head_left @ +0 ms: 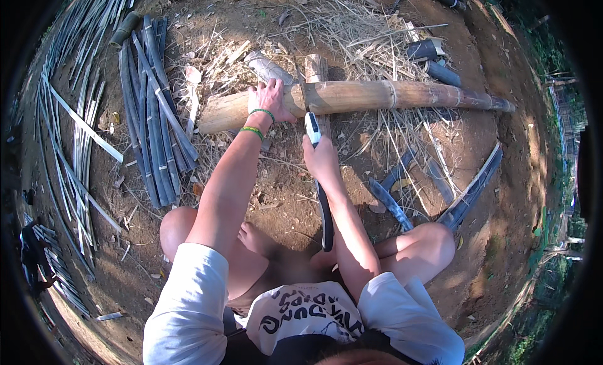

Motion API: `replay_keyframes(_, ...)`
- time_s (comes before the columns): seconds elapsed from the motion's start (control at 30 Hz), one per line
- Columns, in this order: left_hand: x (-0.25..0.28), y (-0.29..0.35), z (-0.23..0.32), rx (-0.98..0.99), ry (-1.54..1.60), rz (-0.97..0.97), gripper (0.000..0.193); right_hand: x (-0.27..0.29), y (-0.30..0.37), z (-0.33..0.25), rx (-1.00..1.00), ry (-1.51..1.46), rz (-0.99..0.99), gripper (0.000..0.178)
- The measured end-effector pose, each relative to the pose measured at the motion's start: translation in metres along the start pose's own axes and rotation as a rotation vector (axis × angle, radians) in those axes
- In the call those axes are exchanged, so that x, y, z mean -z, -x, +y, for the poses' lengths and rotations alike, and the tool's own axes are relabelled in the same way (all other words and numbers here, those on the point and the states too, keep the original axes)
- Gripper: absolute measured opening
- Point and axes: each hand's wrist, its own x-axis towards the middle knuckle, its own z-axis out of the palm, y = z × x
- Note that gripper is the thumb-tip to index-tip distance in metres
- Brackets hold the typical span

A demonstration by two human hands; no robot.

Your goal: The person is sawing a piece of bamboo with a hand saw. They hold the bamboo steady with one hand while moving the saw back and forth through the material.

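A thick tan bamboo pole (358, 96) lies crosswise in front of me, propped on a short bamboo piece (316, 67) under it. My left hand (270, 100) grips the pole from above, left of its middle, with the fingers bent over the far side. Closed round the handle of a handsaw (326, 217) is my right hand (321, 155). The saw's long curved black grip points back toward me, and its pale front end (311, 126) is at the pole's near side. A dark narrow line crosses the pole there; whether it is blade or cut, I cannot tell.
Dark bamboo lengths (154, 114) lie bundled at the left, beside thin split strips (81, 123). Split bamboo pieces (471, 189) rest near my right knee. Dry shavings (352, 42) litter the dirt beyond the pole. Short dark tubes (441, 73) lie behind its right half.
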Motion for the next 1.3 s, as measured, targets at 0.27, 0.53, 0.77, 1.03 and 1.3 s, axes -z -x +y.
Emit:
replay_keyframes(0.27, 0.007, -0.002, 0.011, -0.012, 0.011, -0.025, 0.112, 0.001, 0.027, 0.014, 0.025, -0.02, 0.068, 0.042)
replay_keyframes(0.53, 0.01, -0.006, -0.01, 0.006, 0.022, -0.058, 0.109, 0.003, 0.085, 0.029, 0.055, 0.058, 0.053, 0.033)
replay_keyframes(0.77, 0.009, -0.021, 0.01, -0.032, 0.058, -0.082, 0.112, -0.004, -0.034, 0.011, 0.068, 0.029, 0.037, 0.036)
replay_keyframes(1.03, 0.011, -0.029, -0.003, -0.034, 0.066, -0.187, 0.115, 0.02, 0.081, 0.022, 0.003, -0.027, 0.041, 0.037)
replay_keyframes(1.3, 0.003, -0.039, -0.026, -0.091, 0.093, -0.109, 0.113, -0.008, 0.037, 0.035, -0.036, -0.074, -0.018, 0.035)
